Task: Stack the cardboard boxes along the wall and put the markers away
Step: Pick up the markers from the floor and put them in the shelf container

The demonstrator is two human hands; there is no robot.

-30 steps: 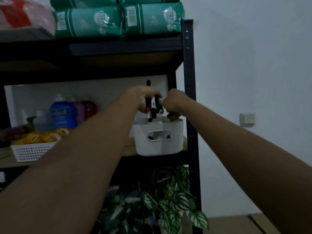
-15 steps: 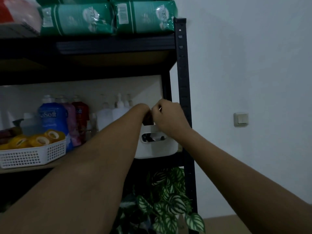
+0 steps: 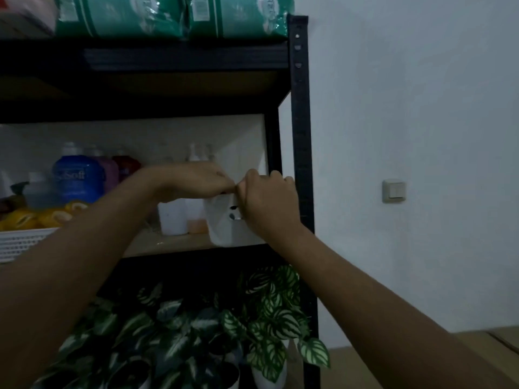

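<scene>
Both hands meet over the white bin (image 3: pixel 224 231) on the shelf (image 3: pixel 168 244): left hand (image 3: pixel 202 179) and right hand (image 3: pixel 266 197) curled, contents hidden. Markers (image 3: pixel 234 216) show dimly through the bin's handle slot. Bin sits near the shelf's front edge; a downward push could tip it off.

I see the white plastic bin (image 3: pixel 222 228) sitting upright on the wooden shelf board, at its right end just beside the black upright post. It has smooth walls and an oval handle slot cut in its front face, and through that slot I can make out the dark barrels and pale ends of the markers (image 3: pixel 233 215) lying inside; how many there are I cannot tell. My two hands cover the rim and the right part of the bin, so its top edge is hidden from me. A corner of a brown cardboard box (image 3: pixel 502 339) shows at the lower right, flat-topped, low against the white wall.
</scene>
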